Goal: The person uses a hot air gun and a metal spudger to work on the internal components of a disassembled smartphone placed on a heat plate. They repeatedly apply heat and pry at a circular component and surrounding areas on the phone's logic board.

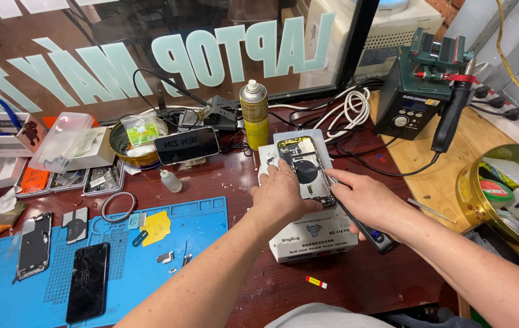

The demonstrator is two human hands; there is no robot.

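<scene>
Left hand [281, 197] lies palm-down, fingers closed over the left edge of the opened smartphone chassis with exposed silver and black internals [305, 167], pinning it flat. Right hand [363, 200] is clenched round a slim black electric screwdriver with a metal tip [357, 222]; the tip meets the chassis at its right edge, near the lower half. The chassis rests on top of a white rectangular heating-plate box [311, 240], which stands on the dark red-brown wooden workbench [357, 282]; the box's near face is close to the bench's front edge. Behind the box, just beside its far left corner, stands a yellow aerosol can with a white cap [254, 112]. Right of the box, white and black cables [347, 115] cross the bench towards a dark green soldering station [420, 85]. Left of the box, a strip of bare bench separates it from a blue silicone work mat [192, 228] carrying a black phone with a cracked screen [88, 280].
</scene>
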